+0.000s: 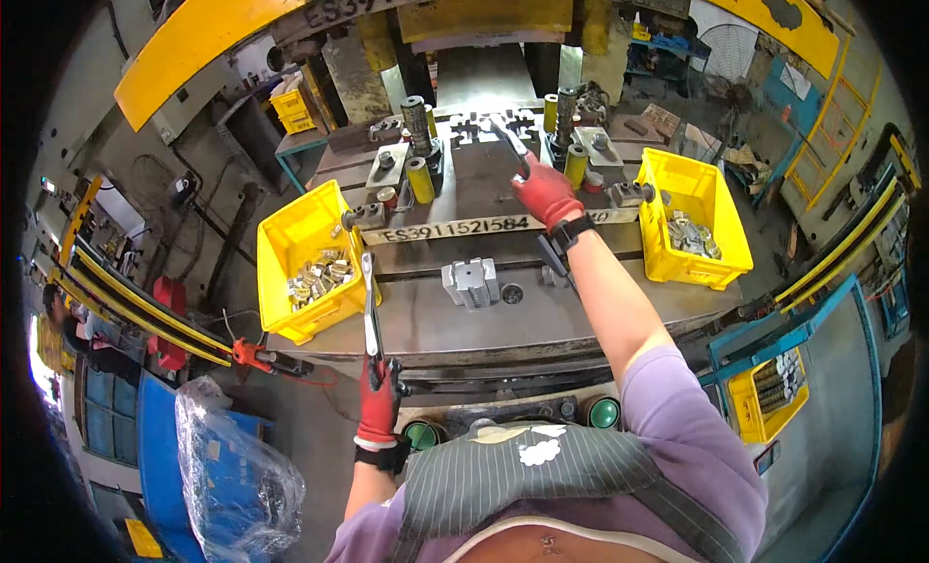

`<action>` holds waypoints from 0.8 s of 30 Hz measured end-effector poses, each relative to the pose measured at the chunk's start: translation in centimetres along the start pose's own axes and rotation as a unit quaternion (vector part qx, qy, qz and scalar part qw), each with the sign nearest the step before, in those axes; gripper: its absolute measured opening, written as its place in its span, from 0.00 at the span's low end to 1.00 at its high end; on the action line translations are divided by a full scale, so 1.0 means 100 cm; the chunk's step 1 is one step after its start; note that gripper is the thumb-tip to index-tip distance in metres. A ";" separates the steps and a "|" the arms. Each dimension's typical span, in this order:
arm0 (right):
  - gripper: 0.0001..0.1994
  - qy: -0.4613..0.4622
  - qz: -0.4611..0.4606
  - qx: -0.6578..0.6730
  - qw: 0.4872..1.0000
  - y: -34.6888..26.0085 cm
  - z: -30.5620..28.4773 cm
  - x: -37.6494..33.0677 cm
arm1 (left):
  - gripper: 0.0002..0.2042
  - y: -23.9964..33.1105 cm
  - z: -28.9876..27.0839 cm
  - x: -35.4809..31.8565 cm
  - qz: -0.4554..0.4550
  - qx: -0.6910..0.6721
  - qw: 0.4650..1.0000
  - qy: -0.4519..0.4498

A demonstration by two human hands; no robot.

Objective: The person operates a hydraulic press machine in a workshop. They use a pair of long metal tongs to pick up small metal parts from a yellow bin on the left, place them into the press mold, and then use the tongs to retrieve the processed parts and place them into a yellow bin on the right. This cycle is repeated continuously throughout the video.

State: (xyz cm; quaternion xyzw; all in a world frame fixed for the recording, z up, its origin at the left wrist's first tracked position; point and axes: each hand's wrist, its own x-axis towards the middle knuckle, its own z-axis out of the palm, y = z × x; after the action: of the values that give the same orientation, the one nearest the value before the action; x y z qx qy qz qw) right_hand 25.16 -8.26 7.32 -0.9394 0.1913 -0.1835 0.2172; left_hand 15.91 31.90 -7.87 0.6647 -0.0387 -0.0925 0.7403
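Both grips are closed on long metal tongs. My right hand point(545, 193), in a red glove, is wrapped around the handle of the right tongs point(511, 145), arm stretched forward; their tips reach into the die point(484, 128) of the press, ahead of this grip. I cannot tell whether the tips hold a part. My left hand point(377, 400), also gloved in red, is clenched on the left tongs point(369, 307), held low near my body, tips pointing up toward the left yellow bin point(281, 249).

That bin, ahead and left of the left grip, holds many small metal pieces point(317, 276). The right yellow bin point(721, 239), to the right of the right grip, holds a smaller heap. One grey metal block point(471, 281) rests on the surface between both grips. Judged from these quantities, the run is partway through: parts are still in both bins.
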 end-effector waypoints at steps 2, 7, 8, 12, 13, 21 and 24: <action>0.16 0.006 -0.003 0.182 0.983 0.037 0.021 0.019 | 0.21 -0.017 -0.001 0.004 -0.010 0.031 0.999 0.001; 0.11 -0.212 0.100 0.763 0.603 0.068 0.041 0.052 | 0.19 0.001 0.017 0.002 0.035 0.084 0.996 -0.003; 0.10 -0.253 0.122 0.829 0.483 0.058 0.043 0.053 | 0.18 0.010 0.021 0.000 0.036 0.064 0.997 -0.003; 0.12 -0.104 0.099 0.764 0.630 0.041 0.032 0.037 | 0.16 0.043 0.038 -0.004 0.000 -0.041 0.999 -0.028; 0.10 -0.118 -0.046 0.624 0.771 0.050 0.024 0.038 | 0.16 0.037 0.033 0.001 0.005 -0.048 0.998 -0.030; 0.13 0.031 0.020 0.557 0.829 0.097 0.000 -0.141 | 0.14 -0.011 -0.081 -0.016 0.006 0.141 0.984 0.113; 0.15 0.117 0.118 0.330 0.929 0.160 0.010 -0.257 | 0.14 -0.028 -0.110 -0.058 -0.088 0.095 0.960 0.248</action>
State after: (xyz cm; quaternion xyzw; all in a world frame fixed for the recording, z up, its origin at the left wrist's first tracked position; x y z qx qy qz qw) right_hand -0.93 -9.96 -7.90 -0.7574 0.2530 -0.3178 0.5112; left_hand 12.00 43.47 -11.54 0.7347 0.1960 0.0142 0.6493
